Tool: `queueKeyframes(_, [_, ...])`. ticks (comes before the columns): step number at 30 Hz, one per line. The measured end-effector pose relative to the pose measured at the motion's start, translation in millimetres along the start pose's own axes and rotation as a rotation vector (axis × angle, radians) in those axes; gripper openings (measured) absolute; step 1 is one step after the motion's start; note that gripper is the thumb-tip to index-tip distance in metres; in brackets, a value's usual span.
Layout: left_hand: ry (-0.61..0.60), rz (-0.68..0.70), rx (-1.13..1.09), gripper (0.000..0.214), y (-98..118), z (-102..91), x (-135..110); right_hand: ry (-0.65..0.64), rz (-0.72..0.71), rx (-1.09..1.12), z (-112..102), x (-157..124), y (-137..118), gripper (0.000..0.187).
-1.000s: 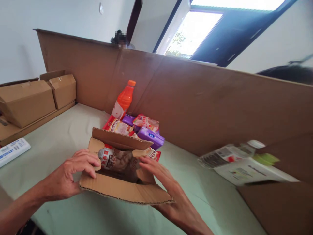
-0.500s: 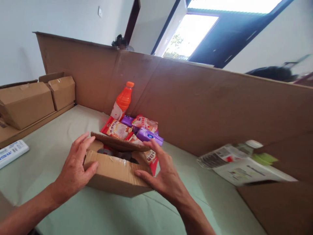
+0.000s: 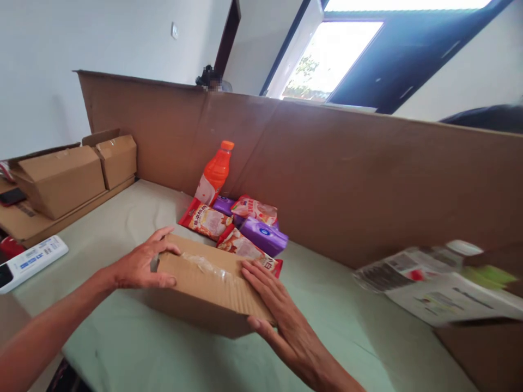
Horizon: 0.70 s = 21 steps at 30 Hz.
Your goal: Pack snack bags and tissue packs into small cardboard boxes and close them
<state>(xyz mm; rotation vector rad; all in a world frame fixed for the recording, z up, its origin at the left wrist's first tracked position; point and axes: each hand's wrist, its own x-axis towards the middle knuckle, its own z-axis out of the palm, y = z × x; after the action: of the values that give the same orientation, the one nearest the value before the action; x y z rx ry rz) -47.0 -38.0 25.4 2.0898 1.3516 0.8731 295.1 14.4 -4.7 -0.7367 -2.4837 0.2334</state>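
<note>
Corrugated cardboard box (image 3: 204, 283): likely stiff, light; best held by its ends. Left hand (image 3: 141, 267): half-open, against one end. Right hand (image 3: 284, 313): nearly flat, on top.

Left grip (image 3: 141, 267) and right grip (image 3: 278, 310) on cardboard box (image 3: 212, 283), orange bottle (image 3: 216, 174) beyond, perhaps a clear bottle (image 3: 423, 264), right

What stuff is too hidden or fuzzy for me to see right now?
All in the head view:
Inside of the taped box: hidden by its top.
Small print on the white pack: blurred.
End of the white gadget: cut off by the left edge.
Dark shape: lower part hidden by the cardboard wall, side cut off by the right edge.
</note>
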Motion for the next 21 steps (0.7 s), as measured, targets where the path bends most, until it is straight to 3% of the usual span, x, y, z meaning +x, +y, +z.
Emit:
queueKeyframes(3, [0.043, -0.008, -0.064, 0.057, 2.0, 4.1, -5.1, 0.004, 0.007, 0.037, 4.7, -0.1, 3.8, 0.061])
queueKeyframes(7, [0.183, -0.011, -0.018, 0.062, 5.5, 11.6, -45.0, -0.035, -0.054, 0.098, 13.3, 19.2, 1.4, 0.061])
queueKeyframes(13, [0.406, -0.101, 0.262, 0.057, -5.1, -4.9, -106.3, -0.073, -0.162, 0.146, 59.8, 109.1, -6.7, 0.055])
queueKeyframes(17, [0.658, -0.156, 0.515, 0.047, -19.4, -9.2, -102.3, 0.085, -0.017, 0.084, 104.2, 169.8, -10.7, 0.053])
queueKeyframes(21, [0.863, -0.220, 0.626, 0.043, -45.5, -19.7, -66.6, 0.384, 0.139, 0.141, 145.2, 178.7, -7.4, 0.055])
